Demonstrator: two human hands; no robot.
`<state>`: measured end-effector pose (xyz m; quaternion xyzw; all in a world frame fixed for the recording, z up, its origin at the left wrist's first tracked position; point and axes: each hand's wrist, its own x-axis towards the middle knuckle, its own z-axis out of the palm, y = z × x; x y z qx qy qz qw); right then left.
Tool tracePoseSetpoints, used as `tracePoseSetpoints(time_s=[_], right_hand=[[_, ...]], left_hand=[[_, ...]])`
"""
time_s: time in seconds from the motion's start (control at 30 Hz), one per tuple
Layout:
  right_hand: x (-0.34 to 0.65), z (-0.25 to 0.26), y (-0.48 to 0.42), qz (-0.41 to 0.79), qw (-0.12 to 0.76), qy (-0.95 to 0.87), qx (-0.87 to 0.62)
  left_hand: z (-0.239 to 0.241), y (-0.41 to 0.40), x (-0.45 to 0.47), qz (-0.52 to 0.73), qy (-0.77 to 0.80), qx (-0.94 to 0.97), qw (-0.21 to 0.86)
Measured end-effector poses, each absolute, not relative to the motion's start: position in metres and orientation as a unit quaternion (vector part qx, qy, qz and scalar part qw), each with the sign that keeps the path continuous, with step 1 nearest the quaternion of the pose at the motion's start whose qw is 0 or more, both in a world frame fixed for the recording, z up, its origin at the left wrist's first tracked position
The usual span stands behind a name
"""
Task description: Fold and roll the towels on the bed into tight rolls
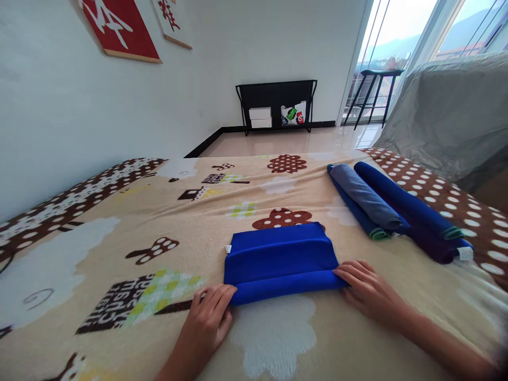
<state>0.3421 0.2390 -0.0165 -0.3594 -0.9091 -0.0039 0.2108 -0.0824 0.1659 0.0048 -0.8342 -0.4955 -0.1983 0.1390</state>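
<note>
A bright blue towel (280, 254) lies partly rolled on the patterned blanket (119, 248), its rolled edge nearest me. My left hand (208, 315) grips the near left end of the roll with curled fingers. My right hand (367, 291) pinches the near right end, its fingers bent over the fold. A small white tag shows at the towel's far left corner.
Three rolled towels (392, 211), blue and grey-blue, lie side by side to the right. A covered sofa (448, 111) stands at the right. A black rack (275, 106) with white boxes is against the far wall. Glass doors are beyond it.
</note>
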Motion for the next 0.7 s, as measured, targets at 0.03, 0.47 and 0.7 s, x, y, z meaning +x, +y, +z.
tracePoseSetpoints(time_s=[0.03, 0.47, 0.7], right_hand=[[0.340, -0.013, 0.246, 0.015, 0.211, -0.904, -0.372], [0.232, -0.010, 0.256, -0.080, 0.207, -0.922, -0.318], [0.294, -0.020, 0.277, 0.015, 0.185, -0.903, -0.388]], left_hand=[[0.005, 0.174, -0.085, -0.194, -0.502, -0.833, 0.132], [0.006, 0.218, 0.006, -0.147, -0.465, -0.865, 0.121], [-0.001, 0.213, -0.068, -0.126, -0.521, -0.841, 0.072]])
